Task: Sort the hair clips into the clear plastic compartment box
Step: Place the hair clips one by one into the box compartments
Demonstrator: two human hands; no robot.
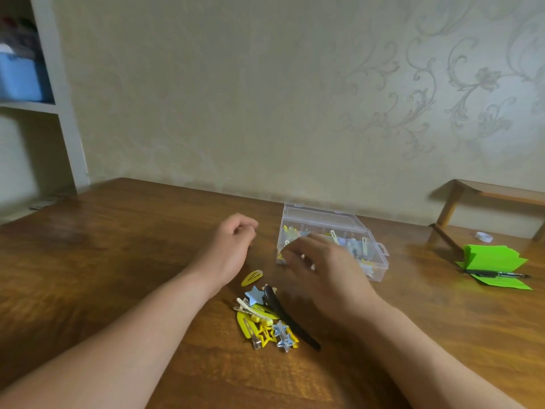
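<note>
**Loose clips near, box open beyond**

Pile of hair clips (267,318) lies nearest on the table (118,261): yellow, blue, one long black. Left hand (233,246) hovers just beyond, fingers loosely curled, nothing in it. Right hand (321,267) is over the near-left corner of the clear box (380,270); blurred, grip cannot be told. Box open, clips inside.

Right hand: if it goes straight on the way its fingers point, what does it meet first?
Most likely the box. The right hand points up and left, and its fingertips overlap the box's near left corner; blur hides whether they touch it or hang above.
</note>
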